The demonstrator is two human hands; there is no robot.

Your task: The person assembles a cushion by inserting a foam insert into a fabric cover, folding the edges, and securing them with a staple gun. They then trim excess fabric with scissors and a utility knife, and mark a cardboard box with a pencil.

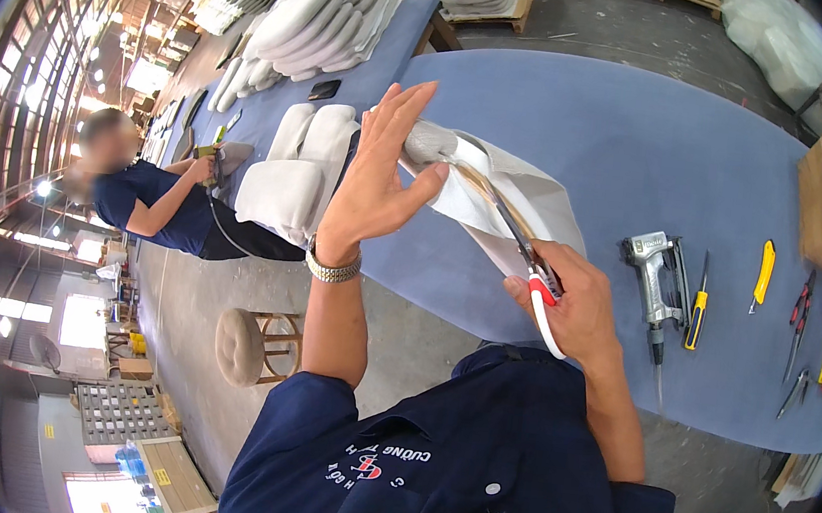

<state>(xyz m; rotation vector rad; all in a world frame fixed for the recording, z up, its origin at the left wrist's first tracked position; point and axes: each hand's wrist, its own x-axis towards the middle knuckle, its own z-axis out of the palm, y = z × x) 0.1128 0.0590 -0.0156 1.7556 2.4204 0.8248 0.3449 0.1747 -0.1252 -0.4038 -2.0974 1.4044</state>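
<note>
Blue tabletop (660,173) is stretching across a grey-floored workshop. Over it, a pale fabric piece (547,203) is slanting upper left to lower right; the left hand (385,189) is resting wide open beside it, the right hand (577,299) is gripping scissors (528,256) pointing forward-left.

passable: far blue tabletop (673,144) | right of right hand (572,298): staple gun (647,259), screwdriver (696,317), cutter (764,269) | left of left hand (376,183): cushions (282,193)

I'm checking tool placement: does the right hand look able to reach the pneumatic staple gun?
Probably yes: the pneumatic staple gun lies just right of the right hand, nothing visible between them, though that hand's scissors would likely need setting down first.
</note>
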